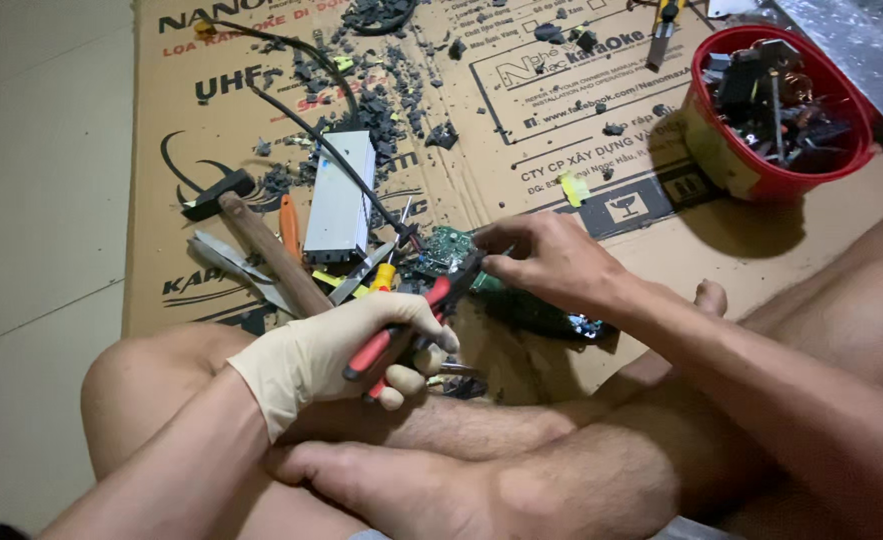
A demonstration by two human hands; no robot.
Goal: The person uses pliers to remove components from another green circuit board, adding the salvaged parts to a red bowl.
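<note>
From where I watch, the gloved left hand (346, 355) has its grip clenched around the red-and-black-handled pliers (416, 325), whose nose meets the small green circuit board (448, 250) at mid-frame. The bare right hand (546, 262) grasps that board by its right edge, pinching it just above the flattened brown cardboard sheet (561, 130) spread on the floor.

I judge the chief risk to be a slip: the pliers bite close to the right fingertips (491, 262), so a nose skidding off the board could nip them. A hard twist might also snap the board or fling a chip toward the bare legs below. Dark broken fragments (401, 95) litter the cardboard at upper centre, near the knees.

I cannot see what the pliers' tip grips; the hands cover it. The thin black cable (336, 150) runs toward the board, its end hidden. The red plastic tub of dark parts (776, 110) at upper right is too cluttered to sort. The wooden-handled hammer (261, 240), the silver rectangular metal case (341, 195) and the orange-handled tools left of centre overlap, blurring their outlines. A dark object under the right wrist stays unclear.
</note>
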